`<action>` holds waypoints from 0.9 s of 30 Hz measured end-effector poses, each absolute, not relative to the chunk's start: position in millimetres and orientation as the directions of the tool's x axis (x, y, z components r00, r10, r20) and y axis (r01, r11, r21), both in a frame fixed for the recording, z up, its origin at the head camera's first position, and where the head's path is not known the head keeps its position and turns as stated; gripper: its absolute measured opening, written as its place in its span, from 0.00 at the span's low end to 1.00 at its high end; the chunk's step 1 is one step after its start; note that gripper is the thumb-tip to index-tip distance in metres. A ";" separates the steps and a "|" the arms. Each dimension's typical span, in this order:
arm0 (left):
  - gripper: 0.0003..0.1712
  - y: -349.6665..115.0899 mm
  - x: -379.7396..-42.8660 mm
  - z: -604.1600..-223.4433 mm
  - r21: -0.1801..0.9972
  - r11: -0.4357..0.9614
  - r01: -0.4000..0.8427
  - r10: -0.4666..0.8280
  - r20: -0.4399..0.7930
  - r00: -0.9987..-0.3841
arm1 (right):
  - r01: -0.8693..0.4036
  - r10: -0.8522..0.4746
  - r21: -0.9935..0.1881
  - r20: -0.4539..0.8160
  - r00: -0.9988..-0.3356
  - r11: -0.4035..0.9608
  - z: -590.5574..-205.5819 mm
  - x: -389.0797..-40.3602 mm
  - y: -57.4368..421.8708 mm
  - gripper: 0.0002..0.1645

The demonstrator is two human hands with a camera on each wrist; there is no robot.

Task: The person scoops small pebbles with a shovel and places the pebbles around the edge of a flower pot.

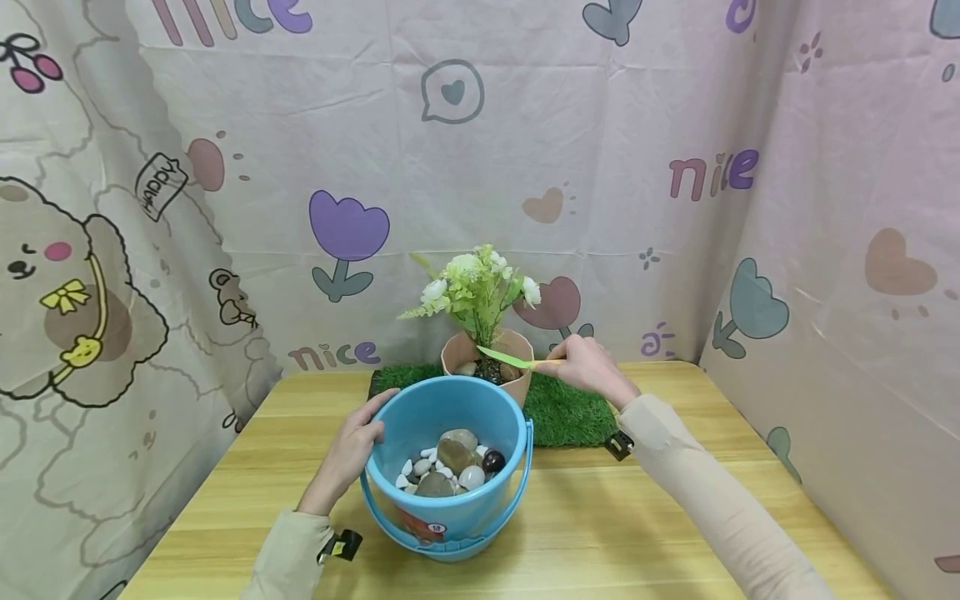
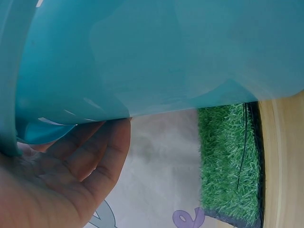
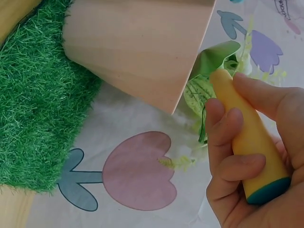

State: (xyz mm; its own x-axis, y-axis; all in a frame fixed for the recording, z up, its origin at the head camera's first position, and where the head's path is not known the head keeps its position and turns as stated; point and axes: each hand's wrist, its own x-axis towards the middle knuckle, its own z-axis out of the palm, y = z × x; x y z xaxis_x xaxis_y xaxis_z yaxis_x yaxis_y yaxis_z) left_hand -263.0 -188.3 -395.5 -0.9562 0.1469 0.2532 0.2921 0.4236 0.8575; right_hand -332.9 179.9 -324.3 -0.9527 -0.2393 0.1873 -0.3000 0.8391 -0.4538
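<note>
My left hand (image 1: 349, 454) grips the rim of a light blue bucket (image 1: 483, 510), with the thumb at the rim's inner side and the fingers along the outer wall. Large smooth stones (image 1: 456, 456) and small white pebbles lie inside the bucket. In my right hand (image 1: 592, 367) is a small garden trowel; fingers curl round its yellow handle (image 3: 249, 133), which ends in a teal cap. The trowel's green blade (image 1: 504, 358) reaches over the mouth of a peach flowerpot (image 1: 517, 390). White flowers with leafy stems (image 1: 480, 287) stand in the pot, with dark soil and stones round their base.
Under the pot lies a mat of artificial grass (image 1: 570, 417), on the wooden table (image 1: 600, 517). The bucket's handle (image 1: 390, 529) hangs down at its front. Printed cloth (image 1: 465, 167) encloses the table at the back and sides.
</note>
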 end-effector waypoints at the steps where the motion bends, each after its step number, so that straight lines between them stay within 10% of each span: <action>1: 0.34 -188.2 -262.7 -395.1 0.857 0.425 0.293 0.147 0.254 -0.956 | -0.302 -0.241 -0.457 0.189 -0.952 0.837 -324.3 -332.2 179.2 0.17; 27: 0.35 -189.1 -263.5 -396.4 0.855 0.430 0.289 0.148 0.248 -0.957 | -0.438 -0.354 -0.513 0.257 -0.899 0.738 -318.6 -310.2 158.2 0.16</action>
